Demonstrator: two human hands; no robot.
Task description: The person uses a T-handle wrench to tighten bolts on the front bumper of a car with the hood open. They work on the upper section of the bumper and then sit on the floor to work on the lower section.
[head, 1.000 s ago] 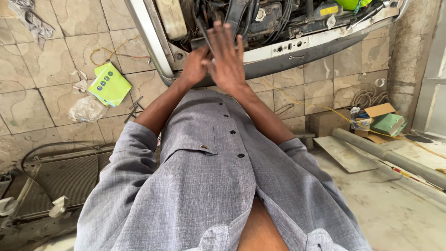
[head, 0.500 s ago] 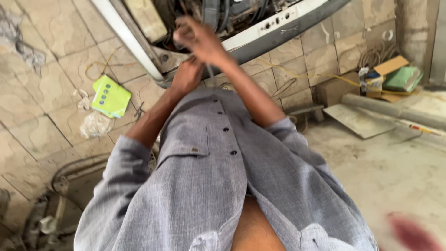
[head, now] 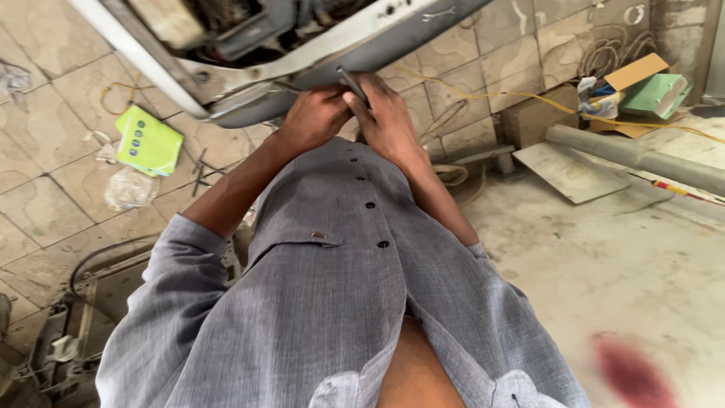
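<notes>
I see my right hand (head: 389, 121) closed around a thin dark metal tool (head: 353, 85). My left hand (head: 313, 117) is curled shut beside it, under the grey metal casing (head: 362, 57).

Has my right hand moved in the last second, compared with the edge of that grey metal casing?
Yes. The right hand, earlier spread open inside the grey metal casing, has dropped back to its lower edge, closed on a thin dark tool.
</notes>
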